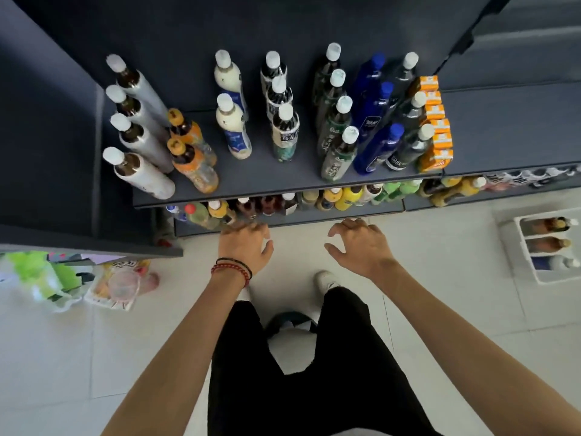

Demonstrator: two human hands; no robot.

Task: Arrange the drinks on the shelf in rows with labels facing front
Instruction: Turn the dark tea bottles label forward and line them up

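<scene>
Drink bottles stand in rows on the dark shelf (pixel 257 180): silver-wrapped bottles (pixel 143 173) at the left, two orange juice bottles (pixel 193 166), two milky white bottles (pixel 234 130), dark tea bottles (pixel 284 133), green-labelled bottles (pixel 338 158), blue bottles (pixel 375 149), dark bottles (pixel 407 149) and orange cartons (pixel 438 143) at the right. My left hand (pixel 246 245) and my right hand (pixel 361 243) hover in front of the shelf's front edge, fingers loosely spread, holding nothing. A lower shelf (pixel 314 215) holds more bottles, mostly hidden.
A white crate (pixel 522 250) with bottles stands on the tiled floor at the right. Snack packets (pixel 116 286) and green packs (pixel 37 275) lie at the lower left beside a dark side panel (pixel 47 152). My legs and shoes are below.
</scene>
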